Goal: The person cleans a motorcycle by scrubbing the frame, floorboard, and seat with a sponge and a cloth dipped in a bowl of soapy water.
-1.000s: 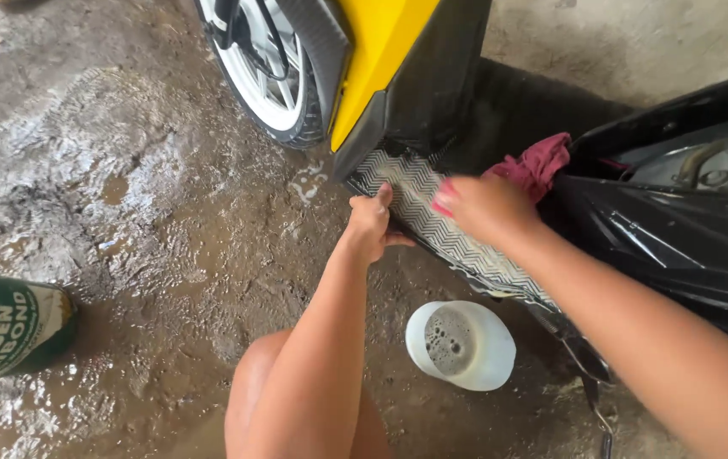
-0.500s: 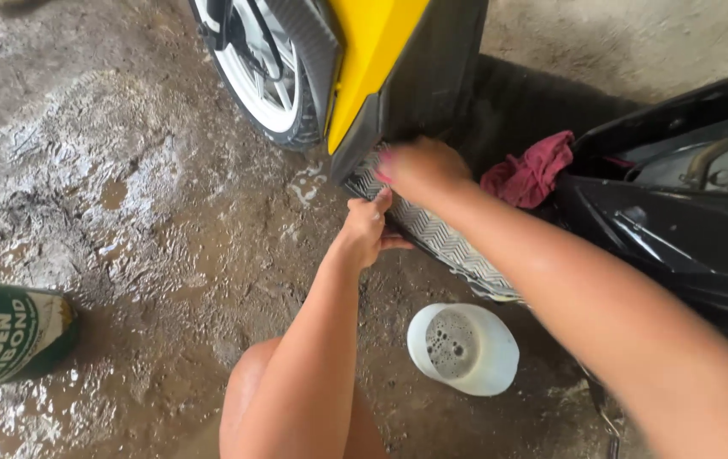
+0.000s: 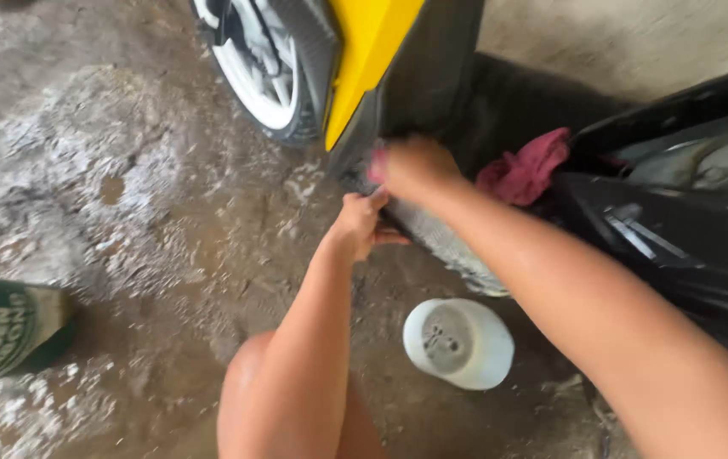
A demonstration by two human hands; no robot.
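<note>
My left hand [image 3: 361,223] grips the outer edge of the scooter's patterned grey-and-white footboard mat [image 3: 449,242], fingers clamped on it. My right hand [image 3: 412,166] presses on the mat's front end below the yellow body panel [image 3: 364,51]; its finger state cannot be told. A white plastic cup of soapy water [image 3: 459,342] stands on the wet concrete floor [image 3: 126,195] just below.

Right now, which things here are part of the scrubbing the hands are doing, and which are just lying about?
In use:
left hand, gripping the footboard edge
right hand, pressed on the patterned footboard
scooter's yellow panel

Lying about:
white tub of sudsy water, on the ground below
red rag, bunched on the scooter floor
green can, at left
front wheel
</note>
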